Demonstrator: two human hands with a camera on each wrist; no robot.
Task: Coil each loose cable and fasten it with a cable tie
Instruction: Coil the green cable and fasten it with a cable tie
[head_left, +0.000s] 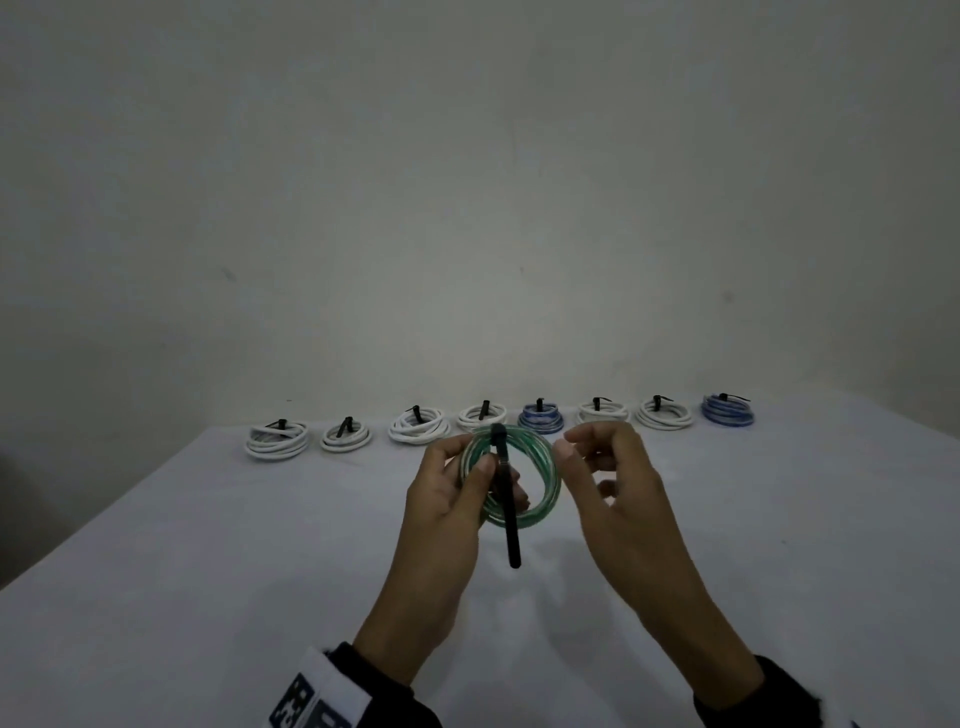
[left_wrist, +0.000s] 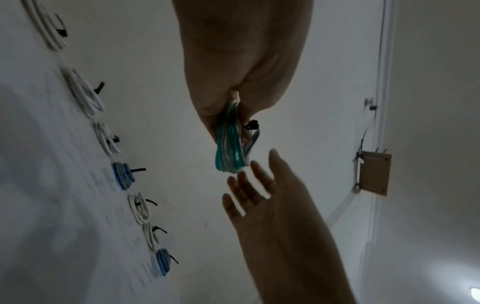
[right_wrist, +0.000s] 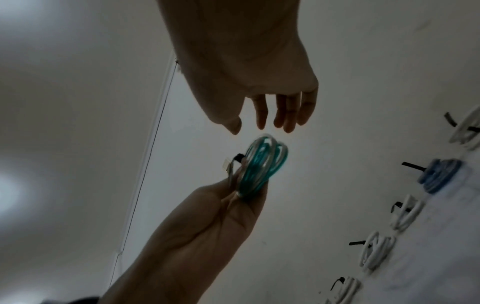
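A green-and-white coiled cable is held upright above the white table. My left hand pinches its left side between thumb and fingers. A black cable tie wraps the coil at the top, and its long tail hangs down in front. My right hand hovers just right of the coil with relaxed fingers and holds nothing. In the left wrist view, the coil hangs from my left hand, with the right hand just beyond it. In the right wrist view, the open right hand sits a short gap from the coil.
Several tied coils lie in a row along the table's far edge by the wall: white ones and two blue ones, each with a black tie. The table's near left corner slopes off at the left.
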